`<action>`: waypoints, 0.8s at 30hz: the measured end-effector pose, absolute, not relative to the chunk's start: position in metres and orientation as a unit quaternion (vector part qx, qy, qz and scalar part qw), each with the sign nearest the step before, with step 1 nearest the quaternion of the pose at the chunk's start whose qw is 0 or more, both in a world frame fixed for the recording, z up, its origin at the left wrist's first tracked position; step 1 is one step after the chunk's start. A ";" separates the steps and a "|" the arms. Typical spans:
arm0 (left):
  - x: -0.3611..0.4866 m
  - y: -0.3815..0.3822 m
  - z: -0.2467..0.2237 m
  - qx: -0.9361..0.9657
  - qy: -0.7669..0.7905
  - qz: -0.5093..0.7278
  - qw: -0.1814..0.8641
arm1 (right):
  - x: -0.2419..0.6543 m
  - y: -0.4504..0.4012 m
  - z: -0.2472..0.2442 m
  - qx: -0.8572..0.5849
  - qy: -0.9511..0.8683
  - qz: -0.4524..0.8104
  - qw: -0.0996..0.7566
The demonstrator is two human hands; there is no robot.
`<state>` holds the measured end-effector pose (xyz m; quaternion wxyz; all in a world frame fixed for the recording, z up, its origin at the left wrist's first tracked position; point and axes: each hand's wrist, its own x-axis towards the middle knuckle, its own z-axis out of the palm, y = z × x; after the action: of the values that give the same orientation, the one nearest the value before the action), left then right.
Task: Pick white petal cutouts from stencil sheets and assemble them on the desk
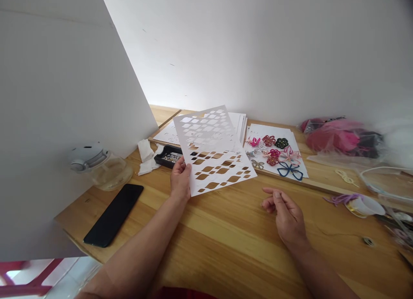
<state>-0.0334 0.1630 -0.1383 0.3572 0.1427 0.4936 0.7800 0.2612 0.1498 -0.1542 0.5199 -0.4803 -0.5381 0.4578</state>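
My left hand (181, 178) grips the lower left edge of a white paper stencil (221, 166), thumb on its front face. The sheet is tilted up above the table and has rows of leaf-like and diamond cutouts; wood shows through the lower ones. My right hand (285, 213) hovers over the wood to the right of the sheet, apart from it. Its fingers are loosely bent and somewhat apart, with nothing visible in them. Behind the stencil lies a stack of white sheets (239, 122), partly hidden. A black tray (164, 161) of small shiny pieces sits beside my left hand.
Beaded flowers and butterflies (274, 155) lie on white paper (264, 131) at the back. Left are a phone (113, 215), crumpled tissue (146, 155) and a clear jar (111, 172). Right are a bag of pink material (342, 137), a spool (368, 241) and purple cord (345, 199).
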 end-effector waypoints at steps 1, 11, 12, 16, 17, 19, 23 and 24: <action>-0.033 0.163 -0.138 0.141 0.493 0.780 0.359 | 0.261 0.150 -0.154 -0.478 -0.537 0.459 0.522; -0.034 0.162 -0.141 0.173 0.495 0.760 0.385 | 0.262 0.151 -0.157 -0.469 -0.526 0.480 0.523; -0.033 0.162 -0.140 0.176 0.495 0.757 0.388 | 0.262 0.151 -0.157 -0.468 -0.525 0.480 0.524; -0.030 0.158 -0.137 0.201 0.491 0.742 0.408 | 0.262 0.151 -0.156 -0.455 -0.530 0.478 0.533; -0.028 0.158 -0.136 0.213 0.487 0.736 0.419 | 0.263 0.151 -0.156 -0.449 -0.531 0.479 0.535; -0.026 0.156 -0.135 0.234 0.474 0.723 0.445 | 0.263 0.151 -0.156 -0.438 -0.533 0.486 0.537; -0.021 0.152 -0.131 0.264 0.452 0.702 0.483 | 0.263 0.150 -0.154 -0.427 -0.557 0.476 0.529; -0.020 0.151 -0.131 0.269 0.450 0.696 0.491 | 0.263 0.150 -0.153 -0.429 -0.568 0.463 0.529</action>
<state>-0.0200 0.1515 -0.1307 0.4906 0.2690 0.4499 0.6961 0.2628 0.1498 -0.1526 0.5287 -0.4287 -0.5679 0.4628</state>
